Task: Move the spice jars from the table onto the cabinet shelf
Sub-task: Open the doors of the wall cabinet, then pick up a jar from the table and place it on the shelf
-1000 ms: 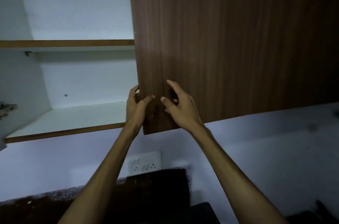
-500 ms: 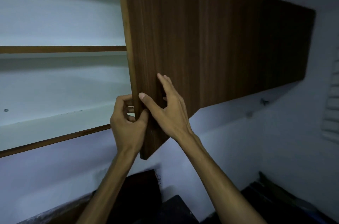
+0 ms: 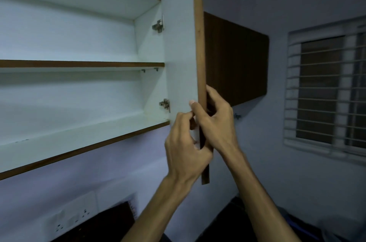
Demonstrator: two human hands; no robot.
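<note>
The wall cabinet stands open, its brown door (image 3: 198, 47) swung out edge-on toward me. My left hand (image 3: 184, 148) grips the door's lower free edge from the inner white side. My right hand (image 3: 214, 120) holds the same edge from the outer brown side, thumb across the edge. The bottom shelf (image 3: 79, 138) and the middle shelf (image 3: 79, 64) are white with brown front strips and carry nothing. No spice jars and no table show in this view.
A second, closed brown cabinet door (image 3: 235, 57) lies to the right. A barred window (image 3: 324, 91) sits in the right wall. A white socket panel (image 3: 71, 220) is on the wall below the cabinet, above a dark counter.
The door has swung further open, from showing its brown face to standing edge-on. Both hands stayed on its lower edge, and more of the cabinet's white inside is visible.
</note>
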